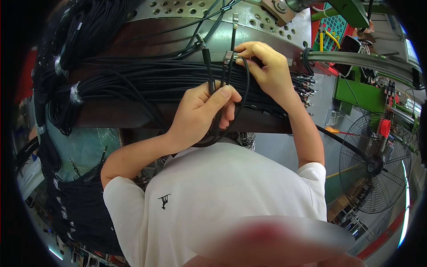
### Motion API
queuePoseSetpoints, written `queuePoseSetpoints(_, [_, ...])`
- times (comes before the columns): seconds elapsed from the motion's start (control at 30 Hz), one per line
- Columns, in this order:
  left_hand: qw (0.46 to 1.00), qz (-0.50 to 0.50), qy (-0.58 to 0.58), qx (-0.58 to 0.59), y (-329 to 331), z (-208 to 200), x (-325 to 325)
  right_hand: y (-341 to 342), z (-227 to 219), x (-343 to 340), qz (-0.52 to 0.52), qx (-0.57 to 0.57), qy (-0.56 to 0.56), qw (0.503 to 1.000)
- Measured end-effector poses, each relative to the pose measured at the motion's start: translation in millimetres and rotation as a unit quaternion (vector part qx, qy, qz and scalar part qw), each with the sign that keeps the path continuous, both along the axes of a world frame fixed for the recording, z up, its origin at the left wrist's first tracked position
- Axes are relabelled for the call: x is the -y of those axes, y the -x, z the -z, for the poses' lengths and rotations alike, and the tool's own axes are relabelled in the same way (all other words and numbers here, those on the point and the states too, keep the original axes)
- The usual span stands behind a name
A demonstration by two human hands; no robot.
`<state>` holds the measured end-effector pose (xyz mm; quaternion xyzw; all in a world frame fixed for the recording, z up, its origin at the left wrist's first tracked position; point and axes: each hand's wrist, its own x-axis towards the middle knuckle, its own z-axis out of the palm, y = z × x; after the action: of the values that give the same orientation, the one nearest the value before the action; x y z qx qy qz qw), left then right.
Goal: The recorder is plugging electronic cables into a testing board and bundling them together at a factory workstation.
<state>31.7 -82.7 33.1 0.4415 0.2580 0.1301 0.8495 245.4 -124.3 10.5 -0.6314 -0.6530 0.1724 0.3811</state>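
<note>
My left hand (202,109) is closed round several black cables (212,73), thumb on top, with their ends pointing away from me. One of these ends carries a silver metal connector (228,58); another connector (235,20) reaches farther up. To the right, my right hand (269,66) pinches the end of a looping black cable (247,82) between thumb and fingers, close beside the silver connector. Its fingers partly hide that cable's tip. The loop hangs down toward my left hand and my shirt.
Thick bundles of black cable (147,73) lie across the dark bench, tied with clear wrap (75,92) at the left. A perforated metal plate (178,9) spans the far side. Yellow-handled pliers (321,40) and a black fan (373,167) are at the right.
</note>
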Motion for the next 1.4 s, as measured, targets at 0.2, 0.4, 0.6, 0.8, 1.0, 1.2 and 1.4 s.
queuePoseSetpoints(0.2, [0.994,0.022,0.111,0.006,-1.7,0.6,-1.2,2.5,-7.5,-7.0,-0.006,0.050,0.030,0.998])
queuePoseSetpoints(0.4, [0.992,0.032,0.120,0.015,-2.6,0.5,-4.1,-6.1,-11.2,-1.4,-0.017,0.155,-0.055,0.986])
queuePoseSetpoints(0.6, [0.993,0.110,0.036,-0.004,-1.3,-14.3,-1.3,-6.5,-11.8,-7.3,0.030,0.182,-0.177,0.967])
queuePoseSetpoints(0.8, [0.995,0.099,0.016,0.001,-7.0,-16.0,-16.0,-6.2,-0.2,9.2,0.016,0.063,-0.047,0.997])
queuePoseSetpoints(1.0, [0.990,0.112,0.080,0.017,-17.7,-14.4,-11.2,-5.7,-9.6,9.4,-0.005,0.100,-0.004,0.995])
queuePoseSetpoints(1.2, [0.983,0.166,0.083,-0.013,-26.4,-28.4,-13.2,-3.1,-32.7,18.4,-0.013,0.293,-0.232,0.927])
queuePoseSetpoints(1.4, [0.998,0.030,-0.034,0.041,-24.9,-30.8,-16.1,-32.0,-14.1,34.8,-0.004,0.263,-0.189,0.946])
